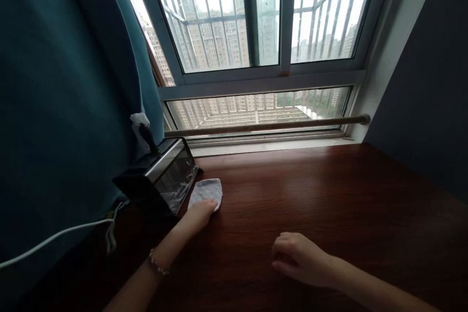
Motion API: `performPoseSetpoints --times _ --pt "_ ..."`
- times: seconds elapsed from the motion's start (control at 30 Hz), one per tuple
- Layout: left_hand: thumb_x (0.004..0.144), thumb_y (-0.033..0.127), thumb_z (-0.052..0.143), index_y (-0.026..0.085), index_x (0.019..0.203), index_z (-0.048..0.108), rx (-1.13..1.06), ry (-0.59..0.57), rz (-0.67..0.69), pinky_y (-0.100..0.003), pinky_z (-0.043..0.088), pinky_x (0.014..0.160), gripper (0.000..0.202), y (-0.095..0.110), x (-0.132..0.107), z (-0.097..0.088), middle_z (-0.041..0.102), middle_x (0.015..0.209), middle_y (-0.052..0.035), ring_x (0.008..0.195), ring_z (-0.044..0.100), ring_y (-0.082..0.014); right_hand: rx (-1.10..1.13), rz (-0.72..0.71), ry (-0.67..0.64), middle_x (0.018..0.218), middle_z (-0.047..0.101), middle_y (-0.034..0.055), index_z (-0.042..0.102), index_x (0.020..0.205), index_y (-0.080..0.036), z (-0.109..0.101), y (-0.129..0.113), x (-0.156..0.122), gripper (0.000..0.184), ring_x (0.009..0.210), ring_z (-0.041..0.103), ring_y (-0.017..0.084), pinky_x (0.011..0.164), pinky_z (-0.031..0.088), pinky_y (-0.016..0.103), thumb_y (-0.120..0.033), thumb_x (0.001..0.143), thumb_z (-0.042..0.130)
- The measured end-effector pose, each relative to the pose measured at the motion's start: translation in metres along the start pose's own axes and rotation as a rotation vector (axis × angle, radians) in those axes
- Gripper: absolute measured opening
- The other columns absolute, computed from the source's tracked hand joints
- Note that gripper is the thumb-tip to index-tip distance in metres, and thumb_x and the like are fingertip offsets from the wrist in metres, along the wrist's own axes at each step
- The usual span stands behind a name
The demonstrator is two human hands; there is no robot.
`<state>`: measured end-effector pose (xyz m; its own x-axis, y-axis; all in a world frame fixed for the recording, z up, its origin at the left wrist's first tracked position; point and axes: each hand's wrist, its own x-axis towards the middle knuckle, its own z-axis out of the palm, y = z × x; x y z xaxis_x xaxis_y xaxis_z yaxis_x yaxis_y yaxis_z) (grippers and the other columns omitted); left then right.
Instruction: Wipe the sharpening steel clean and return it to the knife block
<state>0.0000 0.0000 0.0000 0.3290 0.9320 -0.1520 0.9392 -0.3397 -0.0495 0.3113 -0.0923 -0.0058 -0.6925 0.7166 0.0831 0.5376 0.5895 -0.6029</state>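
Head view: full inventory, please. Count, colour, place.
Cloth: 1, whitish, right of the box
Box: 1, black with glossy panel, left side
Crumpled piece: 1, white, above the box
Cable: 1, white, lower left
Curtain: 1, blue-teal, left
Wooden surface: 1, reddish-brown, below window
Window frame: 1, grey, top centre
Rail: 1, brownish, across lower window
Buildings: several, beige-grey, outside
Wall: 1, dark, right
Bracelet: 1, beaded, left wrist
Hands: 2, bare; left on cloth, right curled
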Motion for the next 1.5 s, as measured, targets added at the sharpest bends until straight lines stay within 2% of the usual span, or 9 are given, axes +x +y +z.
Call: performPoseSetpoints --times 0.13,0.33,0.47,0.67,0.83,0.93,1.1,1.27,1.5 --pt "0.073 0.002 0.037 0.018 0.083 0.057 -0.178 0.029 0.239 -0.026 0.044 0.075 0.028 0.072 -0.018 -0.002 0.062 0.089 -0.0057 0.083 0.059 -0.0183 0.033 0.052 0.148 0.112 0.056 0.0081 0.054 0.108 -0.017 -0.003 -0.007 0.002 0.036 0.102 0.051 0.017 0.089 0.042 0.029 -0.026 0.073 0.056" --pt "0.081 0.016 0.052 0.023 0.097 0.062 -0.611 -0.106 0.869 -0.018 0.044 0.084 0.02 0.151 -0.071 -0.05 0.066 0.097 -0.0009 0.091 0.061 -0.0138 0.017 -0.115 -0.106 0.144 0.023 0.0158 0.022 0.139 -0.007 0.021 -0.003 -0.008 0.089 0.134 0.016 0.028 0.111 0.019 0.04 -0.047 0.07 0.061" --pt "0.086 0.02 0.044 0.024 0.114 0.054 -0.573 0.283 0.566 -0.023 0.042 0.092 0.03 0.107 -0.062 -0.076 0.056 0.119 -0.0037 0.107 0.053 -0.0152 0.002 -0.142 -0.195 0.143 0.026 0.0121 0.028 0.138 -0.017 0.028 0.009 -0.026 0.069 0.133 0.021 0.028 0.108 0.025 0.042 -0.044 0.079 0.052" --pt "0.079 0.031 0.055 0.012 0.126 0.04 -0.182 1.146 -0.293 -0.052 0.012 0.107 0.053 -0.014 -0.035 -0.065 0.028 0.14 -0.0162 0.134 0.013 -0.0333 -0.054 -0.064 -0.227 0.14 0.031 0.0111 0.04 0.133 -0.023 0.012 0.016 -0.056 0.048 0.13 0.024 0.03 0.104 0.03 0.046 -0.035 0.086 0.043" --pt "0.071 0.042 0.065 0.001 0.134 0.017 -0.112 1.295 -0.654 -0.06 0.009 0.103 0.09 -0.082 -0.046 -0.042 0.009 0.143 -0.0266 0.131 0.007 -0.0432 -0.083 0.135 -0.088 0.14 0.034 0.0082 0.05 0.125 -0.023 -0.012 0.032 -0.077 0.045 0.132 0.022 0.028 0.107 0.027 0.046 -0.041 0.084 0.046" --pt "0.067 0.045 0.068 0.003 0.135 0.014 -0.229 1.331 -0.612 -0.052 0.018 0.106 0.096 -0.104 -0.047 -0.034 0.02 0.141 -0.0218 0.129 0.02 -0.0386 -0.138 0.233 -0.018 0.135 0.043 0.0073 0.059 0.113 -0.022 -0.019 0.041 -0.083 0.04 0.129 0.03 0.029 0.106 0.029 0.048 -0.045 0.082 0.047" --pt "0.063 0.051 0.068 0.004 0.135 0.016 -0.263 1.338 -0.525 -0.045 0.019 0.108 0.101 -0.097 -0.048 -0.04 0.023 0.141 -0.0201 0.129 0.024 -0.0336 -0.171 0.244 -0.002 0.133 0.046 0.0059 0.058 0.114 -0.022 -0.019 0.039 -0.077 0.041 0.128 0.033 0.028 0.106 0.031 0.044 -0.045 0.082 0.046" --pt "0.068 0.053 0.062 0.005 0.137 0.016 -0.411 1.247 -0.489 -0.046 0.017 0.108 0.096 -0.05 -0.059 -0.045 0.023 0.141 -0.0216 0.131 0.022 -0.0331 -0.06 0.147 0.031 0.135 0.043 0.0079 0.049 0.124 -0.019 -0.017 0.019 -0.047 0.048 0.127 0.036 0.023 0.106 0.032 0.038 -0.04 0.081 0.049" --pt "0.077 0.038 0.059 0.02 0.14 0.011 -0.791 0.997 -0.259 -0.043 0.029 0.105 0.081 0.04 -0.056 -0.036 0.027 0.142 -0.0132 0.128 0.033 -0.0257 0.423 -0.061 0.326 0.128 0.05 0.0102 0.042 0.127 -0.019 0.004 0.0 0.085 0.057 0.117 0.047 0.021 0.1 0.038 0.039 -0.036 0.076 0.058"
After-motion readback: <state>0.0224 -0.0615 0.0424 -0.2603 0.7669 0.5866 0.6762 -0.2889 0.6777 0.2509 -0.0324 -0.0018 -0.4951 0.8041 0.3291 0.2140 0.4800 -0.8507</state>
